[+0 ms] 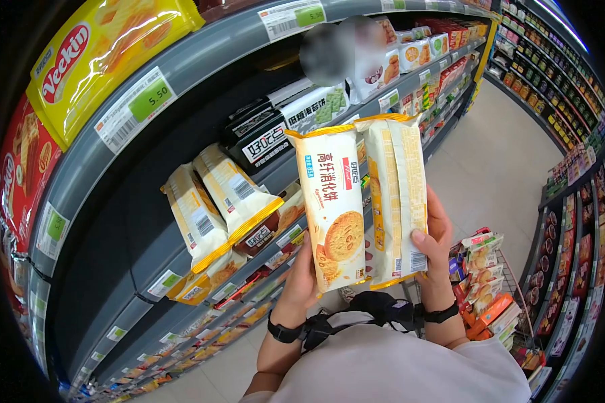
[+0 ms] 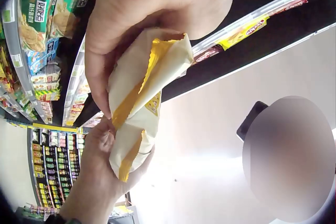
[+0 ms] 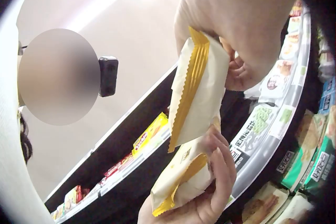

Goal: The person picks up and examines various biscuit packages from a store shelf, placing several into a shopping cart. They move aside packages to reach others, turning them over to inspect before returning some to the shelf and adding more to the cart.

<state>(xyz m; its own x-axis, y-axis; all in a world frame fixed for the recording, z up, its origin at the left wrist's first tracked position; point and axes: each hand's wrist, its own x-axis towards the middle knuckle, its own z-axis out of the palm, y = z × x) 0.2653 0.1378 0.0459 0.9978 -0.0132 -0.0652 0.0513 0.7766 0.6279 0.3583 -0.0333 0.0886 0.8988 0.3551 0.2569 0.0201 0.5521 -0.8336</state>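
Note:
Two cream-and-yellow biscuit packets are held upright side by side in the head view. My left hand (image 1: 301,277) grips the left biscuit packet (image 1: 336,215) low on its outer edge; its printed front with a round biscuit faces me. Around the right biscuit packet (image 1: 398,195), back seam and barcode towards me, my right hand (image 1: 438,232) has its thumb on the face and its fingers behind. The left wrist view shows the packets' crimped yellow ends between both hands. On the shelf beside them lie two similar cream packets (image 1: 193,213), (image 1: 235,188).
Black-and-white packets (image 1: 296,121) stand further along the shelf, behind the held packets. A yellow Veekin bag (image 1: 107,60) sits on the upper shelf at left. At lower right is a shopping cart (image 1: 517,295) loaded with packets, with stocked shelves (image 1: 571,248) across the aisle.

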